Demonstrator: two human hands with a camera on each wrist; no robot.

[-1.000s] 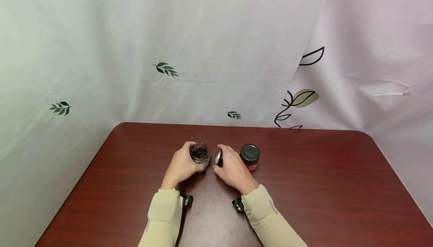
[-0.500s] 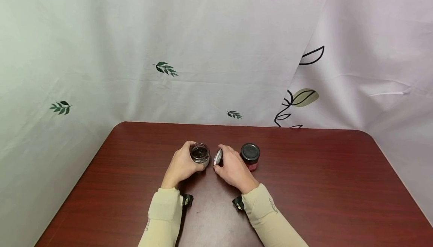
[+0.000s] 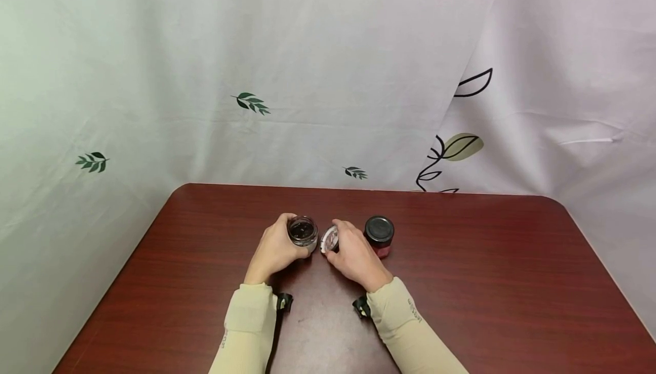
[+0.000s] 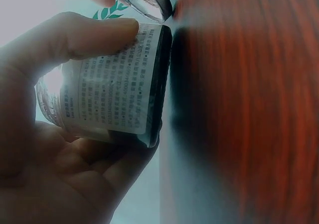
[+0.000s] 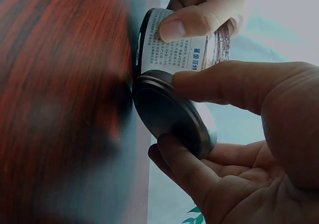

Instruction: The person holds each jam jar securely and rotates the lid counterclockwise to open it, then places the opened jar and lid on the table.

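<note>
An uncapped glass jar (image 3: 303, 231) with dark contents stands upright on the table, its white label (image 4: 112, 84) covered in printed text. My left hand (image 3: 274, 251) grips it, thumb on one side and fingers round the other. Just right of the jar, my right hand (image 3: 355, 254) pinches a round black lid (image 5: 167, 112) between thumb and fingers. The lid is tilted on edge, its pale inner face toward the jar in the head view. In the right wrist view its lower rim comes right down at the tabletop, overlapping the jar's label.
A second jar (image 3: 379, 237), with a black lid on and reddish sides, stands just right of my right hand. The dark red wooden table (image 3: 487, 271) ends at a white patterned curtain (image 3: 307, 78) behind it.
The lid has turned in my right hand, so more of its pale inner face shows in the head view, and it has tipped closer to the jar. My left hand and the jar stay put.
</note>
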